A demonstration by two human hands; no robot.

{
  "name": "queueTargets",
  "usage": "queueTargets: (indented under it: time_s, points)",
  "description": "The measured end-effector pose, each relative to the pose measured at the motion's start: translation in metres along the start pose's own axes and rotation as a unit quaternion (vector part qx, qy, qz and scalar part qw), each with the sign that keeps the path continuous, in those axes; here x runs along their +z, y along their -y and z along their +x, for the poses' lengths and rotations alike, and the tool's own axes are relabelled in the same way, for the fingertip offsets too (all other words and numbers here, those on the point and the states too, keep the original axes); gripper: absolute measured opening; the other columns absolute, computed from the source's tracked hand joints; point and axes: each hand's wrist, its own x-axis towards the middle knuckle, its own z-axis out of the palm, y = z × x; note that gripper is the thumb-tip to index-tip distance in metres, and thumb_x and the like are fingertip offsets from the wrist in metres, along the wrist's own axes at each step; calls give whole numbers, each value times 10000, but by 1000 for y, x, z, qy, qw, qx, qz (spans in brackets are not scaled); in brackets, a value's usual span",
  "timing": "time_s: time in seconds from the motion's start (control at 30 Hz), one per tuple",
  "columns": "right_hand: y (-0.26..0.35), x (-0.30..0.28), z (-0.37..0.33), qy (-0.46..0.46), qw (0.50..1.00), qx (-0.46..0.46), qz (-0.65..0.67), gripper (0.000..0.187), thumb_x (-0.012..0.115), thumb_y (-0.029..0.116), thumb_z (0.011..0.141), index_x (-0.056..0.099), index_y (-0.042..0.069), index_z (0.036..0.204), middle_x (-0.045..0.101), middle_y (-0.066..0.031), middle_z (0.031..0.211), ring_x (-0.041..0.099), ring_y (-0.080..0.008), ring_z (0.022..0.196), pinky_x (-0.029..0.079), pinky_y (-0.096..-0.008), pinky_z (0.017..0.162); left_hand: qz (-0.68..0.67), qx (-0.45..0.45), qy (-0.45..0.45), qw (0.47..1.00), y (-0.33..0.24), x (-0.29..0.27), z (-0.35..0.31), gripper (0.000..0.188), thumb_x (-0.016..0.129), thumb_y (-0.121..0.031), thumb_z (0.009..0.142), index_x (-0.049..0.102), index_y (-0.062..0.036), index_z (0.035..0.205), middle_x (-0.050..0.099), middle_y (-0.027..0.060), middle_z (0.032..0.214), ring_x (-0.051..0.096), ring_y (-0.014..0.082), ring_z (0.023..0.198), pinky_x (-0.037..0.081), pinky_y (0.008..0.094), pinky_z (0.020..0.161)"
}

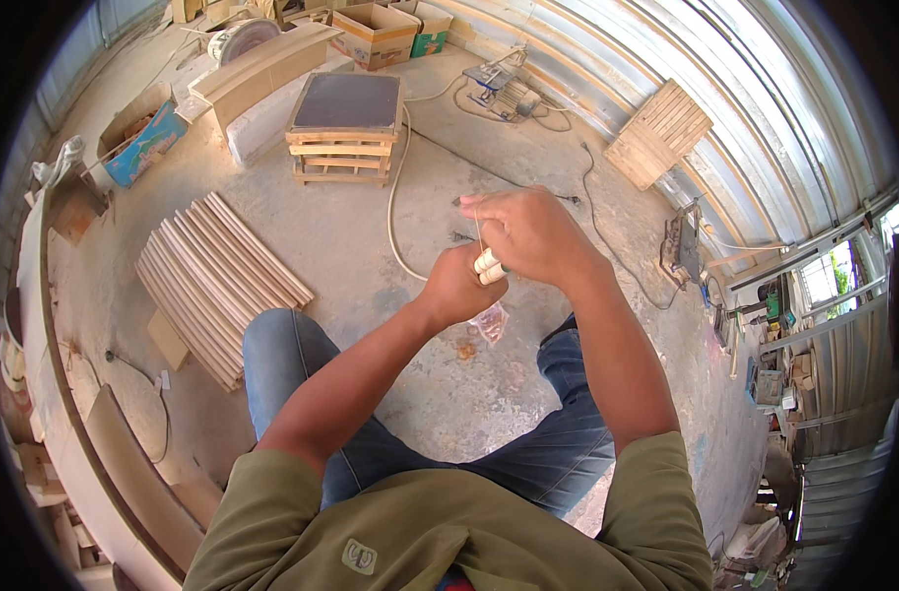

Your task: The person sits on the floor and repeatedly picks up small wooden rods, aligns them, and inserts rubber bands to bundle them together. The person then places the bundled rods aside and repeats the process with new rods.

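Observation:
Between my knees, my left hand (pixel 451 288) is closed round a small bundle of pale wooden sticks (pixel 489 266), whose round ends show above the fist. My right hand (pixel 530 231) is bent over the top of the bundle, its fingers curled. A thin tan band (pixel 478 225), which looks like a rubber band, runs taut from the right fingers down to the sticks. The right hand partly hides the bundle's far side. On the floor below the hands lies a clear plastic bag (pixel 490 321) with reddish contents, beside a few orange loops (pixel 466 351).
A pile of long wooden rods (pixel 223 286) lies to the left. Ahead stands a slatted wooden stool (pixel 346 123) with a dark top. Cables (pixel 400 212) cross the concrete floor. A motor (pixel 513 98) and a slatted panel (pixel 658 133) are by the metal wall.

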Motion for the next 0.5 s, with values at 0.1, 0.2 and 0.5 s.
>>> queueTargets:
  time_s: [0.1, 0.2, 0.5]
  points:
    - [-9, -4, 7, 40, 989, 136, 52, 251, 575, 125, 901, 760, -44, 919, 768, -233, 1028, 737, -384, 886, 582, -419, 793, -14, -4, -76, 997, 0, -16, 2, 222, 778, -132, 857, 689, -59, 1048, 748, 125, 911, 706, 308, 808, 570, 401, 782]
    - [-5, 11, -16, 18, 988, 148, 37, 170, 613, 94, 888, 698, -41, 830, 759, -185, 929, 722, -332, 823, 565, -400, 764, -22, 17, -88, 996, 4, -33, 9, 185, 776, -118, 859, 667, -46, 990, 712, 110, 843, 664, 245, 753, 555, 383, 757]
    - [47, 62, -84, -244, 963, -46, 108, 158, 738, 155, 908, 646, 61, 820, 639, -32, 744, 647, -190, 713, 519, -472, 976, -28, -35, -92, 995, 15, -44, 22, 167, 760, -108, 857, 649, -19, 944, 662, 93, 785, 569, 139, 722, 518, 360, 695]
